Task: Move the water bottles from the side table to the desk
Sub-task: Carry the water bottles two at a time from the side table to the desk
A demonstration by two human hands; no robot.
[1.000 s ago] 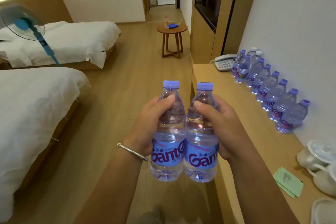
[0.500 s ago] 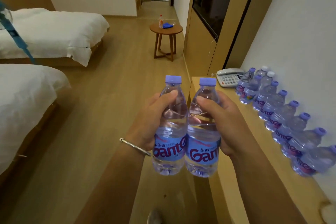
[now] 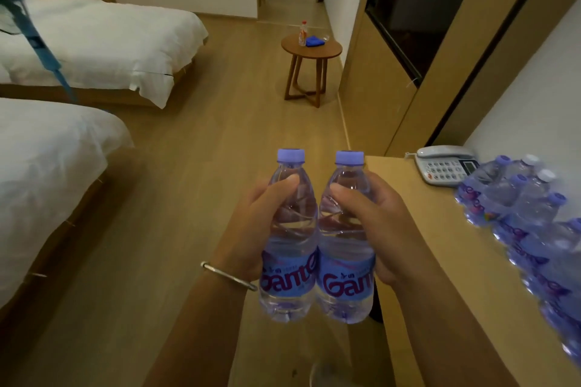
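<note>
My left hand [image 3: 254, 223] grips a clear water bottle [image 3: 290, 280] with a blue label and purple cap, held upright in front of me. My right hand [image 3: 377, 223] grips a second bottle of the same kind [image 3: 345, 283], touching the first. Both hang over the floor, just left of the long wooden desk [image 3: 418, 229]. Several more bottles [image 3: 515, 207] stand in a row along the wall side of the desk. The round wooden side table [image 3: 311, 49] stands far ahead down the room.
A white telephone [image 3: 443, 165] sits at the desk's far end. The side table carries a small red-labelled bottle [image 3: 302, 33] and a blue cloth [image 3: 315, 41]. Two white beds [image 3: 94, 41] fill the left. A blue fan pole [image 3: 41, 47] leans at top left.
The view has moved forward along the desk and turned. The bottle row has slid to the right edge, and the telephone and side table appear closer. Both hands keep their hold on the bottles.
</note>
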